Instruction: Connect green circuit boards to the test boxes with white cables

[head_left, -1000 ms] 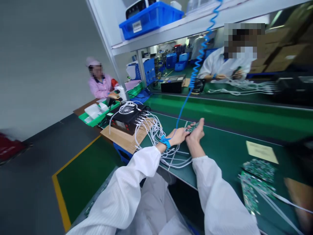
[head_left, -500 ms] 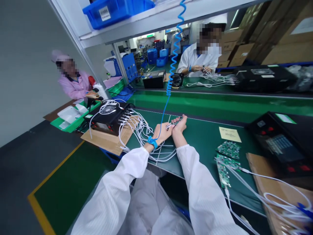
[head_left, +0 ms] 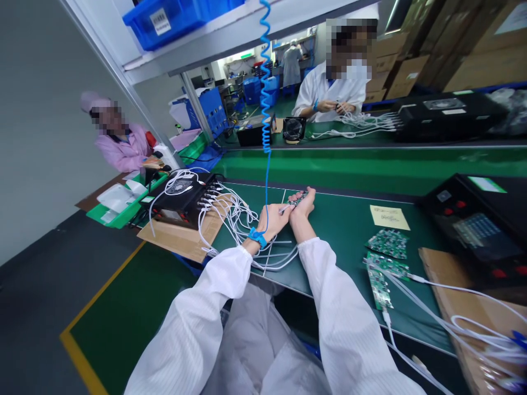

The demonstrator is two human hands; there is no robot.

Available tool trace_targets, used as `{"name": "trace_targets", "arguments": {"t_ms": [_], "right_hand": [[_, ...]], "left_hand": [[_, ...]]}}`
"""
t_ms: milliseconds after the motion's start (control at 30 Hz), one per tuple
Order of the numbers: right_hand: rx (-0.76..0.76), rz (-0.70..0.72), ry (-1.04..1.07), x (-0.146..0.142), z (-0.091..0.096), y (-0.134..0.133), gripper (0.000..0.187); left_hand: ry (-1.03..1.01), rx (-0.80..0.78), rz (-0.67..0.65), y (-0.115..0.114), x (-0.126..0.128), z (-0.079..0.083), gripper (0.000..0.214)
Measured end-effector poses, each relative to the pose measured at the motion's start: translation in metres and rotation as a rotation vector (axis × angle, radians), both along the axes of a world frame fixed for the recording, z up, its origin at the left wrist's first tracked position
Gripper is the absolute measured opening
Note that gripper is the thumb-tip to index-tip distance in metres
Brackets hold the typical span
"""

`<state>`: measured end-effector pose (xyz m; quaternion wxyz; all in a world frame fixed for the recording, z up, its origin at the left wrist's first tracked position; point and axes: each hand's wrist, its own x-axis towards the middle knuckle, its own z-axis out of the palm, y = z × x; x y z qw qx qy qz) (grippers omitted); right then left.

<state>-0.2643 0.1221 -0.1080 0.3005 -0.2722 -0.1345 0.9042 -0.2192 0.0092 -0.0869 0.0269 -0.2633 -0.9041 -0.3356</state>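
My right hand (head_left: 302, 207) grips a small green circuit board (head_left: 298, 198) over the dark green bench mat (head_left: 341, 230). My left hand (head_left: 273, 220), with a blue wrist strap (head_left: 257, 237) and its coiled blue cord (head_left: 265, 82), pinches the plug of a white cable (head_left: 284, 209) right at the board's near edge. Both hands are closed and touch each other. A bundle of white cables (head_left: 234, 216) runs from my left hand to a black multi-port box (head_left: 183, 196) on a cardboard sheet at the left.
More green circuit boards (head_left: 385, 258) with white cables lie at my right, by a yellow note (head_left: 389, 217) and a black tester (head_left: 477, 225). A green conveyor (head_left: 370, 167) runs behind. A person in white works opposite; a person in pink sits far left.
The view swung right and steadied, bringing the black tester and boards into sight. My hands stay together on the board and cable plug, barely shifted.
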Motion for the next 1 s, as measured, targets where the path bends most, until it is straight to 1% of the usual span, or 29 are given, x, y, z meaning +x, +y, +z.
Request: {"name": "trace_targets", "arguments": {"t_ms": [167, 233, 300, 367, 433, 467, 533, 567, 633, 667, 767, 800, 833, 900, 1000], "right_hand": [[0.020, 0.011, -0.012, -0.002, -0.002, -0.002, 0.031], [0.007, 0.021, -0.001, -0.003, -0.002, -0.002, 0.031], [-0.020, 0.031, 0.005, -0.004, 0.000, 0.004, 0.031], [-0.077, 0.005, 0.007, -0.002, 0.003, 0.019, 0.032], [-0.117, -0.075, 0.038, 0.002, 0.006, 0.040, 0.034], [-0.109, -0.124, 0.066, 0.004, 0.006, 0.049, 0.035], [-0.086, -0.158, 0.104, 0.007, 0.007, 0.062, 0.035], [-0.075, -0.144, 0.119, 0.007, 0.007, 0.063, 0.035], [-0.054, -0.055, 0.156, 0.007, 0.008, 0.058, 0.036], [-0.031, 0.001, 0.179, 0.006, 0.009, 0.052, 0.038], [0.080, 0.141, 0.221, 0.008, 0.018, 0.033, 0.045], [0.125, 0.165, 0.223, 0.011, 0.022, 0.027, 0.046], [0.173, 0.184, 0.223, 0.016, 0.028, 0.022, 0.045], [0.272, 0.203, 0.223, 0.034, 0.038, 0.013, 0.045], [0.368, 0.186, 0.217, 0.074, 0.049, -0.004, 0.048]], "left_hand": [[0.020, -0.021, 0.027, 0.006, -0.002, -0.001, 0.042], [0.035, -0.017, 0.012, 0.009, -0.001, 0.000, 0.042], [0.043, -0.010, 0.018, 0.007, 0.001, 0.002, 0.043], [0.051, -0.011, 0.054, -0.002, 0.005, 0.003, 0.049], [0.069, -0.028, 0.115, -0.017, 0.006, 0.005, 0.057], [0.077, -0.046, 0.144, -0.025, 0.006, 0.006, 0.059], [0.075, -0.103, 0.165, -0.035, 0.003, 0.008, 0.056], [0.063, -0.132, 0.157, -0.037, 0.000, 0.009, 0.053], [0.025, -0.167, 0.114, -0.031, -0.006, 0.010, 0.046], [0.009, -0.167, 0.100, -0.026, -0.008, 0.010, 0.047], [0.043, -0.080, 0.096, -0.009, -0.009, 0.015, 0.068], [0.075, -0.022, 0.083, -0.006, -0.007, 0.018, 0.069], [0.104, 0.045, 0.053, -0.004, -0.003, 0.022, 0.065], [0.137, 0.167, -0.054, -0.004, 0.008, 0.031, 0.051], [0.150, 0.249, -0.213, -0.011, 0.033, 0.045, 0.034]]}}
